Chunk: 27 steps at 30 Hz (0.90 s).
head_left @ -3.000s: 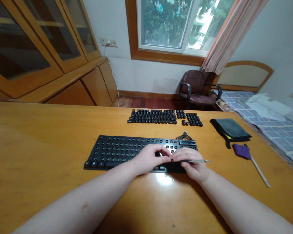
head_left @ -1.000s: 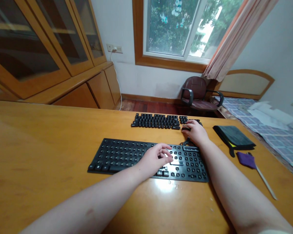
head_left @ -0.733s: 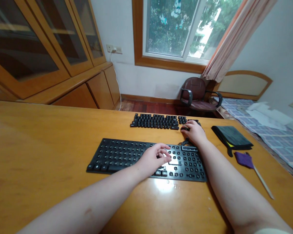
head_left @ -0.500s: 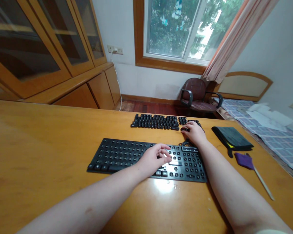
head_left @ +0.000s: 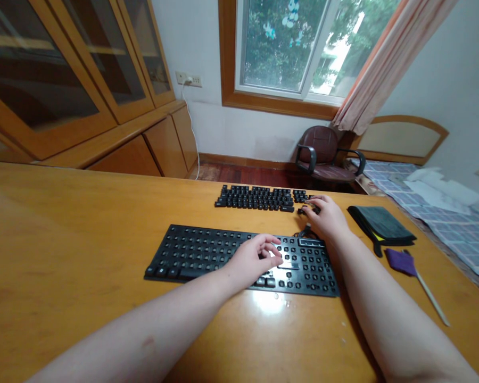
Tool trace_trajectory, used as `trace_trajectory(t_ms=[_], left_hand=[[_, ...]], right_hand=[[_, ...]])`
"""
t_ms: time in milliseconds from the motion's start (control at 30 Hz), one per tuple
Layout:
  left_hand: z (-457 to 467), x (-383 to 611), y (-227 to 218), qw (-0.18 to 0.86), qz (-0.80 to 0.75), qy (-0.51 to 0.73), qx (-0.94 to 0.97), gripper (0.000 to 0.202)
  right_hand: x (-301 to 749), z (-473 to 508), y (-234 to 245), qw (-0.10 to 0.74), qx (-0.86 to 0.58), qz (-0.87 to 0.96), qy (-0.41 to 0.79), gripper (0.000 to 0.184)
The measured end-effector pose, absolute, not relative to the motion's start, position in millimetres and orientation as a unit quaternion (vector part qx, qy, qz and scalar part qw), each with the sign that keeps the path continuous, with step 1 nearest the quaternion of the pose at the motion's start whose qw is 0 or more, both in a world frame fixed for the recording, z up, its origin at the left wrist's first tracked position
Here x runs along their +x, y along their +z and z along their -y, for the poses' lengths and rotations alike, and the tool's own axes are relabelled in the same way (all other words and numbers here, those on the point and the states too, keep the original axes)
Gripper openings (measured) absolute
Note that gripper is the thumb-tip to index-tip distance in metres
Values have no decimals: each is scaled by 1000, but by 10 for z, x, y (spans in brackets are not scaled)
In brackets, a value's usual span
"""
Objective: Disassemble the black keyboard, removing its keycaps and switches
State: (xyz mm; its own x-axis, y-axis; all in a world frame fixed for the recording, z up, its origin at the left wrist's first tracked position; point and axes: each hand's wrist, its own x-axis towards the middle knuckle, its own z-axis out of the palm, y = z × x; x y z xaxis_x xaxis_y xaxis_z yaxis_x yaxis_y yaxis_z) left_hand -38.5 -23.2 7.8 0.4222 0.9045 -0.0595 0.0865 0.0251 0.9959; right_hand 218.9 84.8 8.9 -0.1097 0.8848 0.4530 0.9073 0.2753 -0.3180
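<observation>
A black keyboard (head_left: 207, 250) with its keycaps taken off lies in the middle of the wooden table (head_left: 83, 239). Beyond it, the loose black keycaps (head_left: 255, 197) are set out in rows. My left hand (head_left: 253, 260) rests on the right part of the keyboard, fingers loosely curled and apart, holding nothing I can see. My right hand (head_left: 327, 218) reaches past the keyboard's far right corner. Its fingertips are bent down and pinched on a keycap (head_left: 304, 210) at the right end of the rows; the rest of that group is hidden under it.
A folded dark cloth (head_left: 381, 223) lies to the right of the keycaps. A purple-headed tool with a pale handle (head_left: 399, 260) lies nearer the table's right edge. The keyboard's coiled cable (head_left: 303, 232) sits at its far right corner. A chair (head_left: 323, 151) stands beyond the table.
Three seconds ago both hands held a thin metal tool over the keyboard's right side. Since then my right hand has gone to the loose keycaps and shifted slightly right; my left hand has stayed put.
</observation>
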Motion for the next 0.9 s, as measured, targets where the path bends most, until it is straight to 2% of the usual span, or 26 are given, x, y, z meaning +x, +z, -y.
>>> trace_trajectory(t_ms=[67,133,167,233,300,367,533,800,900], left_hand=[[285,-409,142,532,-410,332,662,32],[350,-443,212,433,-384,295,760,33],[381,-460,237,373,-365,268,810,39],[426,-489,247,260,-342,207,879,61],[439,-503,205,182,-353,152,905,87],[424,-505,142,141,-376,112,909,95],[370,-481,84,115,-392,94,908,83],[426,-411,6,129,-388,142,902,87],[415,-419,61,147,-359,164,907,65]], right_hand=[[2156,-689,340,361,-560,746,2,24],[2081,-455,574,452,-509,730,58,27],[2025,-314,658,506,-482,710,85,30],[1882,-9,722,552,-460,686,118,35],[1726,272,647,515,-481,689,172,35],[1594,470,487,453,-481,719,216,26],[1455,568,179,412,-455,770,172,13],[1429,550,91,387,-418,795,209,13],[1409,556,40,382,-389,811,214,13]])
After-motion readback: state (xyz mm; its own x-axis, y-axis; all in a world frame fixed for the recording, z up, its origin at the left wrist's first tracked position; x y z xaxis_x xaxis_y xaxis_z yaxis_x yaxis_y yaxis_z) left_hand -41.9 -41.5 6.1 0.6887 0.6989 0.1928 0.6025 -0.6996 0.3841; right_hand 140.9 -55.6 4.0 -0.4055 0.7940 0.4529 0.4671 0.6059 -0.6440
